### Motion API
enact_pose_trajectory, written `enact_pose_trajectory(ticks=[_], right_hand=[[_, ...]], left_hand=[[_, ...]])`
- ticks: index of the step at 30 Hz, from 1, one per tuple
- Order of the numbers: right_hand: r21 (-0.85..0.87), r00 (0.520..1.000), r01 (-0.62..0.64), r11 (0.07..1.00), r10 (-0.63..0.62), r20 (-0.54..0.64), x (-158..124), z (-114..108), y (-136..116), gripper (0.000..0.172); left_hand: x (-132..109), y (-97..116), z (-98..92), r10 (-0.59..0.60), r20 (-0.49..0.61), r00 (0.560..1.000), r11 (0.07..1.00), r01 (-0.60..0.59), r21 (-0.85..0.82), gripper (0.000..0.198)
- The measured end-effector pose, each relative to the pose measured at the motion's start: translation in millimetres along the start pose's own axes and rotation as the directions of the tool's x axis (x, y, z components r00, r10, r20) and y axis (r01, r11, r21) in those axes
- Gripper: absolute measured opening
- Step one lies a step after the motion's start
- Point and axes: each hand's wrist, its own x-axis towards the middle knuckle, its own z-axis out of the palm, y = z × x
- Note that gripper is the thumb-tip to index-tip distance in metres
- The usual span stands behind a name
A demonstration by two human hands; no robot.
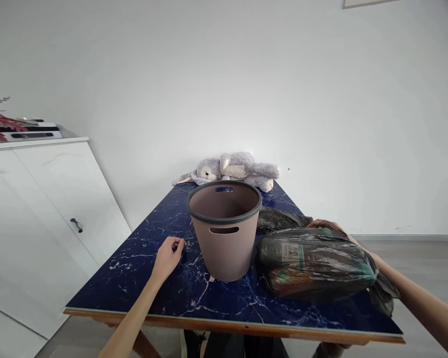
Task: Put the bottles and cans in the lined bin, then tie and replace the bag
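Note:
A taupe trash bin [224,248] with a dark grey rim and cut-out handles stands upright on the table. My left hand [168,256] rests on the tabletop left of the bin, apart from it, with fingers curled in and nothing visible in them. To the bin's right lies a filled black plastic bag [321,261], stretched thin over packaged goods with green and white labels. Behind the bag, my right hand [326,226] grips its plastic, the fingers partly covered by it. More crumpled black plastic [280,219] lies between the bin and that hand.
A dark blue marble-patterned table [134,268] with a wooden edge reaches to the wall. On its far end lies a grey plush rabbit [235,169]. A white cabinet [52,214] stands on the left, with red decorative leaves [7,122] and a white-and-black item on top.

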Motion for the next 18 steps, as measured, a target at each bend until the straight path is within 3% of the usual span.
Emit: enact_pose_trajectory(ticks=[3, 8, 11, 14, 18], right_hand=[[0.008, 0.995, -0.034, 0.999, 0.033, 0.096, 16.3, -13.5, 10.5, 0.026], [-0.049, 0.978, -0.181, 0.982, 0.174, -0.118, 39.6, -50.0, 6.6, 0.031], [0.046, 0.957, -0.191, 0.981, 0.196, -0.215, 37.7, -67.6, -32.2, 0.042], [0.273, 0.898, -0.165, 0.948, 0.259, -0.355, 23.1, -74.9, -86.5, 0.044], [0.279, 0.895, -0.077, 0.957, 0.190, -0.403, -5.1, -74.8, -140.4, 0.045]], left_hand=[[-0.4, -0.8, 0.5, 0.000, -0.002, 1.000, 1.000, 0.000, -0.003, 0.040], [-1.2, -0.7, 0.0, -0.006, 0.004, 1.000, 1.000, 0.006, -0.016, 0.039], [-2.0, 1.1, -0.4, -0.015, 0.007, 1.000, 0.999, 0.015, -0.028, 0.038], [-1.7, 4.1, -0.9, -0.032, 0.007, 0.999, 0.998, 0.032, -0.046, 0.039], [-1.0, 8.6, -4.0, -0.073, -0.003, 0.997, 0.993, 0.073, -0.088, 0.043]])
